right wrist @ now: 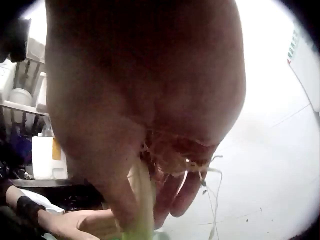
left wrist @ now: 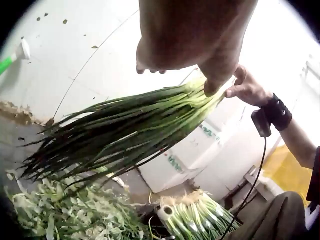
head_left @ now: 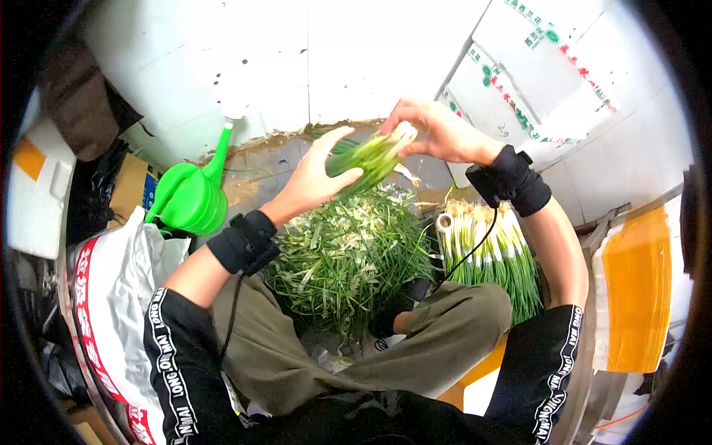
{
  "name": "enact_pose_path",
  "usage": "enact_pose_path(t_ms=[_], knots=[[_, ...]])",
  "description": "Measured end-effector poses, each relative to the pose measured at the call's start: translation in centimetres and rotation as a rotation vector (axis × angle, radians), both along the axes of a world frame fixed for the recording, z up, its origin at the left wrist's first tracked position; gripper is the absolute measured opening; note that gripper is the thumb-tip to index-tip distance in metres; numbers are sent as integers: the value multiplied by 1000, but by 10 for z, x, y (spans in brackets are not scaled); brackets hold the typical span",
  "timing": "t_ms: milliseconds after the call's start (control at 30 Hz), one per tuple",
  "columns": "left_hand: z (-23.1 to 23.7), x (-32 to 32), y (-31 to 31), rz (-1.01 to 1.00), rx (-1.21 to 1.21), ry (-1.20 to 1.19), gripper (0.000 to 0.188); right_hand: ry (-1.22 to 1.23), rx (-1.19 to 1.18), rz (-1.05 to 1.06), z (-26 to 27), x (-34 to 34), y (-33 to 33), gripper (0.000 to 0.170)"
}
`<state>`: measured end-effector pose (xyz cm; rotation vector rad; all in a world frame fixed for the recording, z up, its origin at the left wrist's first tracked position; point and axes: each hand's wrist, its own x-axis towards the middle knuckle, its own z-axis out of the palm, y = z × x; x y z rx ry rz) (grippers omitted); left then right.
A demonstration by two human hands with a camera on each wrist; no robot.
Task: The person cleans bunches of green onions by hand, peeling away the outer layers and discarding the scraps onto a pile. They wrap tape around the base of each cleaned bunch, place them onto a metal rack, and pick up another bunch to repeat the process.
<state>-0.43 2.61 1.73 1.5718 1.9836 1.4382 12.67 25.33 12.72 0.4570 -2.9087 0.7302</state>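
A bunch of green onions point(head_left: 368, 162) is held up between both hands, above a heap of leaves. My left hand point(head_left: 317, 175) grips its green side, thumb across the front. At the white root end, my right hand point(head_left: 445, 135) holds the bunch between thumb and fingers. The long dark leaves of the green onions point(left wrist: 125, 125) trail away to the left in the left wrist view. In the right wrist view, thin roots hang by the fingers of the right hand point(right wrist: 145, 90), and its palm side hides much of the stalks.
Below lies a large heap of loose green leaves and peelings point(head_left: 348, 256). Right of it are neatly laid green onions point(head_left: 489, 252) beside a rolled tube point(head_left: 444, 222). A green watering can point(head_left: 190, 199) and a white sack point(head_left: 122, 297) stand left. White boxes point(head_left: 519, 81) lean against the wall.
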Motion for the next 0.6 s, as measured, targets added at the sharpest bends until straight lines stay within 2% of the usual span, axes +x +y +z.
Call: enact_pose_path(t_ms=[33,100,133,167,233,267,300,367,400,433,500,567,600], knots=[[0,1,2,-27,37,19,69,9,9,2,5,2,-10,43],[3,2,-1,-218,-144,-194,64,-130,22,-16,12,7,-28,44],[-3,2,0,-336,-195,-395,57,-168,41,13,14,7,-33,52],[-10,4,0,-411,-164,-512,51,-168,52,13,13,7,-38,52],[-24,1,5,-463,-210,-578,49,-131,-50,-17,1,7,-43,63],[-31,0,5,-461,-207,-580,49,-80,-113,-20,-15,4,-35,83],[-34,0,5,-423,-197,-605,48,-80,-113,-19,-23,6,-36,83],[-32,0,5,-385,-184,-625,48,189,-103,-292,-36,11,-44,100],[-28,0,2,-327,-177,-700,48,162,-138,-389,-50,14,-41,110],[-24,0,1,-267,-170,-777,47,265,-163,-497,-60,19,-48,99],[-23,-4,1,-249,-138,-794,44,450,-193,-624,-90,24,-56,66],[-27,-8,0,-282,-109,-985,41,225,-296,-577,-105,31,-61,33],[-22,-8,-2,-267,-144,-1012,41,206,-315,-555,-107,31,-68,19]])
